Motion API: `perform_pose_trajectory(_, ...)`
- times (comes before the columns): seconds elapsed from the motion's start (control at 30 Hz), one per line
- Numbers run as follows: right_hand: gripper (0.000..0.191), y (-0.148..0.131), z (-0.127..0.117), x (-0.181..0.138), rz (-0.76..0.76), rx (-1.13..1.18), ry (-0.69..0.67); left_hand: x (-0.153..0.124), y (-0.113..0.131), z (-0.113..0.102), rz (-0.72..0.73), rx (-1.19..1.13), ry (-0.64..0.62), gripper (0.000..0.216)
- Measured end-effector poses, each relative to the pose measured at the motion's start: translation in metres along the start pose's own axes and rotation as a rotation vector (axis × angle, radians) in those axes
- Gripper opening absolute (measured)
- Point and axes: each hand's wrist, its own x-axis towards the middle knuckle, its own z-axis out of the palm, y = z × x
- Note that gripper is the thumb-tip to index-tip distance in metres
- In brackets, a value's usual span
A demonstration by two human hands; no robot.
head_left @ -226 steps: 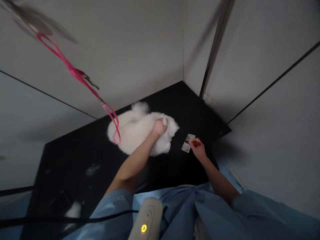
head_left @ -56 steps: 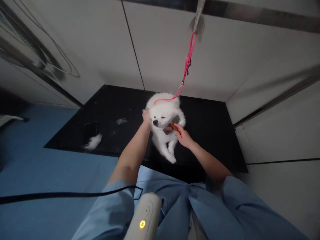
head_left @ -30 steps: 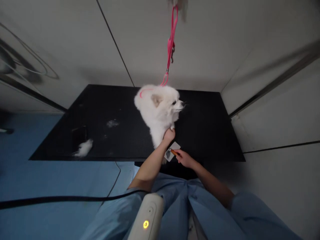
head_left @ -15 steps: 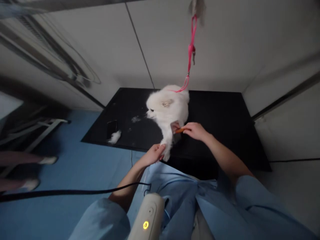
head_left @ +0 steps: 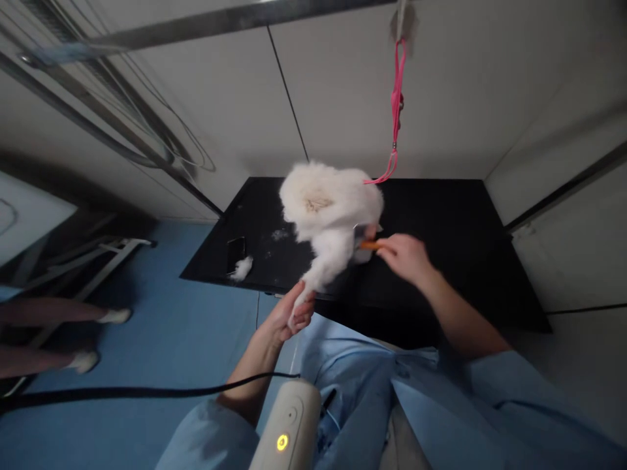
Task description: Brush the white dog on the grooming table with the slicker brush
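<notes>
A fluffy white dog [head_left: 337, 196] is on the black grooming table [head_left: 441, 261], its head turned so that the face is hidden. My left hand [head_left: 294, 310] is closed around the lower part of its front leg [head_left: 323, 264], which is stretched toward me past the table's near edge. In my right hand [head_left: 404, 258] is the orange handle of a slicker brush [head_left: 371, 245]. The brush head lies against the fur at the dog's side, blurred and partly hidden. A pink leash [head_left: 398, 98] runs from above down to the dog's neck.
On the table's left lie a dark phone [head_left: 236, 253] and a clump of white fur [head_left: 241, 268], with loose hair nearby. Overhead runs a metal bar [head_left: 196, 31]. A white device [head_left: 289, 424] with a black cable hangs at my chest. Another person's legs [head_left: 53, 313] show at left.
The dog has turned its head away and down. My left hand has drawn the leg out toward the lower left. The brush is now a little higher and farther right; the view has shifted.
</notes>
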Motion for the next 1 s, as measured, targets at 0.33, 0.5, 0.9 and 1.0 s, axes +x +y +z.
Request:
perform_pose_trajectory(0.33,0.02,-0.022,0.081,-0.036,0.288,0.213,0.119,-0.03,0.026,0.006,0.109,-0.174,-0.019,0.036)
perform_pose_trajectory(0.5,0.019,-0.015,0.098,-0.008,0.2,0.297,0.145,-0.046,0.047,0.007,0.18,-0.224,-0.025,0.036)
perform_pose_trajectory(0.9,0.023,-0.01,0.11,-0.012,0.406,0.287,0.196,-0.061,0.082,0.019,0.028,-0.493,-0.609,0.023)
perform_pose_trajectory(1.0,0.021,-0.005,0.111,-0.021,0.656,0.246,0.028,-0.061,0.089,0.024,0.066,-0.474,-0.583,0.023)
